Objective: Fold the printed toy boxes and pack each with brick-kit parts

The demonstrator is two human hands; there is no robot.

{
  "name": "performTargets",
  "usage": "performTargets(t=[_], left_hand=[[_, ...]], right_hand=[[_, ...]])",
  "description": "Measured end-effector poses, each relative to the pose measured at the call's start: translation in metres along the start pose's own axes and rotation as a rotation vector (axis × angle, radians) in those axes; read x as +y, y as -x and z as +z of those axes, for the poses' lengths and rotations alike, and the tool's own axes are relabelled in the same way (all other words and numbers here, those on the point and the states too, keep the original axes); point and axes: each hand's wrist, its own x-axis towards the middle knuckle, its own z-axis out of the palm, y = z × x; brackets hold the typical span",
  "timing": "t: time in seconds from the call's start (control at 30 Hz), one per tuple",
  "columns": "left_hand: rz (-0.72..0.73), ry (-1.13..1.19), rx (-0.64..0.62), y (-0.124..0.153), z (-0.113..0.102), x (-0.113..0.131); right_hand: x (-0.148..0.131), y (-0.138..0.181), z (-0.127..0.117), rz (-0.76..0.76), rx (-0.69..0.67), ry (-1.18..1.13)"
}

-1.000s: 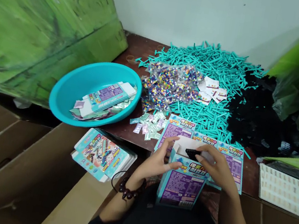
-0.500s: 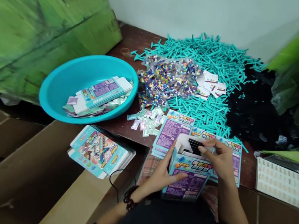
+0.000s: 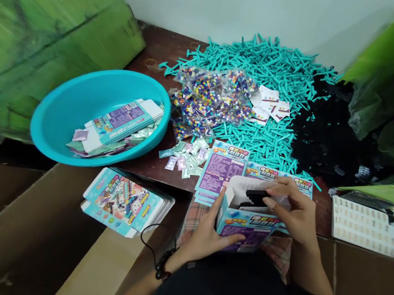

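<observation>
The Chinese title (image 3: 264,221) on the printed box (image 3: 239,231) is too blurred to read.

A gap opens at the mouth of the printed carton (image 3: 245,222), between the left hand (image 3: 206,225) and right hand (image 3: 294,215); flat printed cartons (image 3: 221,172) lie just beyond, and a turquoise basin (image 3: 46,136) stands farther left.

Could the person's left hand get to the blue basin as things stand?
Probably yes: the left hand must let go of the box, but only a low stack of printed cards lies toward the blue basin.

A turquoise plastic basin (image 3: 58,113) is set left of centre, and teal plastic sprues (image 3: 258,59) are heaped below the white wall (image 3: 215,3) at top centre.
</observation>
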Motion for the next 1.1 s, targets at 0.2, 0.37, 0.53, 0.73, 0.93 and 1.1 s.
performTargets(t=[0.2, 0.37, 0.53, 0.73, 0.93, 1.1], left_hand=[[0.46, -0.336, 0.183, -0.002, -0.036, 0.019], [0.696, -0.494, 0.206, -0.004, -0.056, 0.032], [0.801, -0.489, 0.093, -0.002, -0.062, 0.04], [0.833, -0.468, 0.126, 0.0, -0.061, 0.035], [0.824, -0.454, 0.149, 0.004, -0.061, 0.031], [0.763, -0.418, 0.143, 0.006, -0.058, 0.027]], right_hand=[[-0.045, 0.004, -0.009, -0.334, 0.11, 0.253], [-0.06, 0.014, -0.014, -0.458, 0.079, 0.468], [-0.066, 0.013, -0.016, -0.496, -0.173, 0.355], [-0.065, 0.01, -0.014, -0.507, -0.184, 0.434], [-0.064, 0.012, -0.012, -0.501, -0.201, 0.419], [-0.061, 0.015, -0.012, -0.399, -0.183, 0.295]])
